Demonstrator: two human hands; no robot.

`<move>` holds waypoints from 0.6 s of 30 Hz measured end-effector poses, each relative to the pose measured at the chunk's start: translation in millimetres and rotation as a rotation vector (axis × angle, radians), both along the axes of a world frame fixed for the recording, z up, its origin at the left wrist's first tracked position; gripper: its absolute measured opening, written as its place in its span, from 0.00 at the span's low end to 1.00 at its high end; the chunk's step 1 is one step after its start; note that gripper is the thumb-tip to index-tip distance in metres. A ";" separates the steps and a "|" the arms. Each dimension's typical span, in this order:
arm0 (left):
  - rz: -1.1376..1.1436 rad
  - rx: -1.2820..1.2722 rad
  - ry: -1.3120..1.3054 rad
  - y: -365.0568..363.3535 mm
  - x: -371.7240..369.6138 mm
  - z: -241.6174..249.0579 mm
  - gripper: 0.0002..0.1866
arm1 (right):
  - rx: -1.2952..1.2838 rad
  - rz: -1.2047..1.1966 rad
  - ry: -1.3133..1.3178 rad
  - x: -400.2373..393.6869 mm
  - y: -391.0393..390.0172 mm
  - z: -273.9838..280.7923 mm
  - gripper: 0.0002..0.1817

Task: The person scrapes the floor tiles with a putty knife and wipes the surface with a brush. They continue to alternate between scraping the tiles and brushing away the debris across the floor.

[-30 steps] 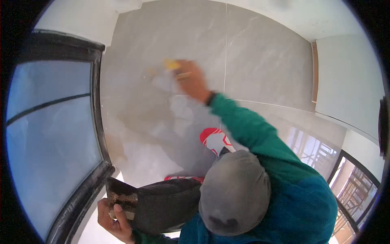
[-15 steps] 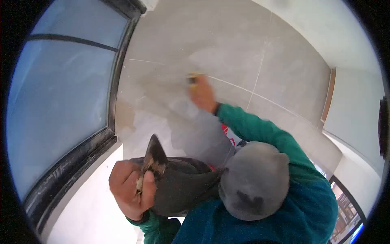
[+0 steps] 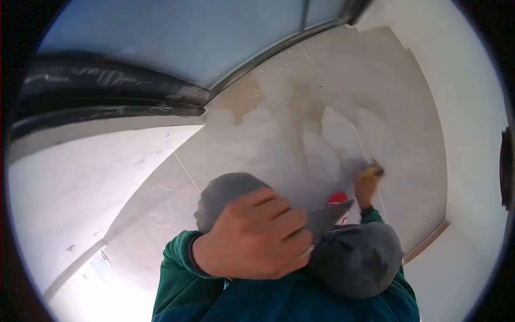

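Note:
In the middle foreground my left hand (image 3: 257, 236) is closed round a pointed metal blade (image 3: 330, 217), which looks like a trowel; its tip points right and its handle is hidden in the fist. Farther right, my right hand (image 3: 365, 189) is wrapped round a small yellow and dark tool (image 3: 374, 171), blurred by motion. This tool is at the grey tiled floor (image 3: 407, 139), near a pale joint line. Damp brown patches (image 3: 298, 112) mark the tiles ahead.
My grey-clad knees (image 3: 357, 260) stick up below the hands, with a red and white shoe (image 3: 338, 199) between them. A dark-framed glass panel (image 3: 161, 37) fills the upper left. Pale walls (image 3: 472, 161) stand on the right, and a white ledge (image 3: 96, 166) lies left.
The view has turned, and the glass panel now lies across the top left. My left hand with the blade is nearer the centre; my right hand with the tool appears farther right and lower.

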State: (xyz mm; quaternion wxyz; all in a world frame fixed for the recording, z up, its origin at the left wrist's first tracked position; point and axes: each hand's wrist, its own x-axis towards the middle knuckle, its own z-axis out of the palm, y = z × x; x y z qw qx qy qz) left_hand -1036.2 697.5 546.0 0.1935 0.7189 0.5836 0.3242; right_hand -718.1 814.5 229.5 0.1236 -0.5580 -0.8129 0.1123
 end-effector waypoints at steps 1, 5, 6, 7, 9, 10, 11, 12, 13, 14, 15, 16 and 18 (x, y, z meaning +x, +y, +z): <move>-0.031 0.002 -0.011 1.2 0.6 -1.8 0.12 | -0.160 -0.220 0.249 -63.4 -1.1 7.4 0.31; -0.079 0.086 -0.060 4.1 7.5 -7.2 0.10 | -0.153 0.248 0.375 -212.1 52.5 -18.2 0.30; -0.100 0.105 -0.078 4.4 6.4 -6.7 0.10 | -0.132 0.272 0.367 -229.7 72.8 -2.0 0.30; -0.085 0.121 -0.083 2.2 7.1 -6.4 0.10 | -0.252 0.325 0.387 -242.8 87.8 27.7 0.27; -0.026 0.174 -0.114 -5.1 4.7 -6.9 0.10 | -0.380 0.375 0.389 -244.3 99.5 68.3 0.25; -0.014 0.180 -0.122 -7.6 -0.7 -6.7 0.10 | -0.511 0.582 0.410 -228.0 112.3 81.7 0.21; 0.005 0.175 -0.128 -10.4 -5.7 -7.7 0.10 | -0.644 0.787 0.424 -209.1 122.9 92.4 0.18; 0.022 0.164 -0.139 -14.6 -8.1 -8.6 0.10 | -0.600 0.845 0.241 -186.9 123.6 102.8 0.16; 0.030 0.166 -0.153 -19.1 -11.8 -8.1 0.10 | -0.549 0.900 0.059 -162.4 122.1 111.4 0.13; 0.040 0.123 -0.123 -23.0 -17.1 -6.0 0.10 | -0.601 0.983 0.037 -132.6 124.2 98.8 0.14; 0.056 0.083 -0.088 -25.7 -21.8 -6.0 0.09 | -0.649 1.074 0.014 -110.2 123.8 83.7 0.14; 0.101 0.090 -0.099 -29.1 -20.9 -8.0 0.09 | -0.894 1.039 -0.163 -105.5 114.0 86.4 0.17; 0.161 0.102 -0.101 -33.5 -19.6 -8.4 0.10 | -0.594 1.158 -0.158 -112.5 127.9 43.7 0.15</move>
